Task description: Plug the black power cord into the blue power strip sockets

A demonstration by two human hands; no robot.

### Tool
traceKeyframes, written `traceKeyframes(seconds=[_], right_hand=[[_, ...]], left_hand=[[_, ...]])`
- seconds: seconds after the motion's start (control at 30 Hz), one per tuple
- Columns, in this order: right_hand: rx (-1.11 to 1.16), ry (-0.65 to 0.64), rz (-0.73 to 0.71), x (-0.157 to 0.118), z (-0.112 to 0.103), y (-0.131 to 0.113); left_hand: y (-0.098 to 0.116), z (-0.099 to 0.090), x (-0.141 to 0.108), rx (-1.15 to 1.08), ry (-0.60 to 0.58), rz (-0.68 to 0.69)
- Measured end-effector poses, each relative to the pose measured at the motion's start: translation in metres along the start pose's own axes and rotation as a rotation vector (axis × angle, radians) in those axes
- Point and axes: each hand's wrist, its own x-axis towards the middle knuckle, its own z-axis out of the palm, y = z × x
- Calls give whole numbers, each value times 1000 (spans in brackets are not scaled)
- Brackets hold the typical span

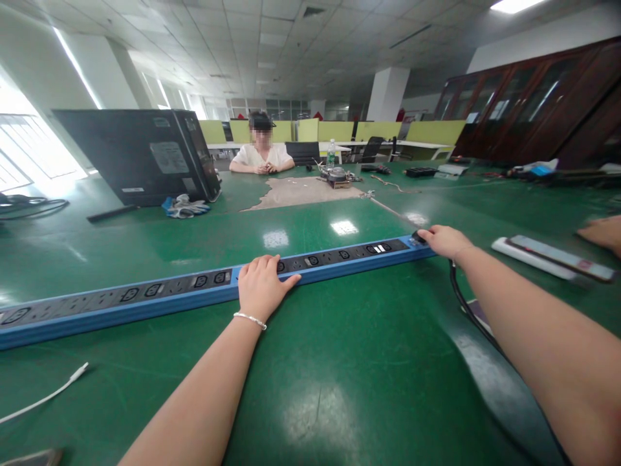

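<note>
A long blue power strip [330, 266] with black sockets lies slantwise across the green table. My left hand [262, 283] rests over its middle, fingers curled across the top face and thumb along the near side. At the strip's right end, my right hand [449, 241] is closed on a black plug [418, 238], mostly hidden by the fingers. Beneath that hand, a black power cord [458, 288] hangs down and runs under my right forearm. Whether the plug is fully seated in the strip cannot be seen.
Back left stand a black computer case [140, 155] and gloves [187, 206]. A white cable [53, 391] lies front left. Right of my arm are a phone-like slab [563, 255] and another person's hand [601, 233]. A person [262, 152] sits opposite, near a bottle [331, 154].
</note>
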Motion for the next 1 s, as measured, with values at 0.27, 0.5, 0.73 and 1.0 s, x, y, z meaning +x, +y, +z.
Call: traceKeyframes(seconds=[0.27,0.5,0.73,1.0], right_hand=[[-18,-68,38,3,2,-5],[-54,-66,8,13,9,-4],[-49,-70,5,16,16,-3],[-66,-70,11,13,19,-7]], left_hand=[[0,0,0,-16,-10,-5],[1,0,1,-5,-24,-22],[1,-1,1,1,-19,-11],[1,0,0,21,-33,-25]])
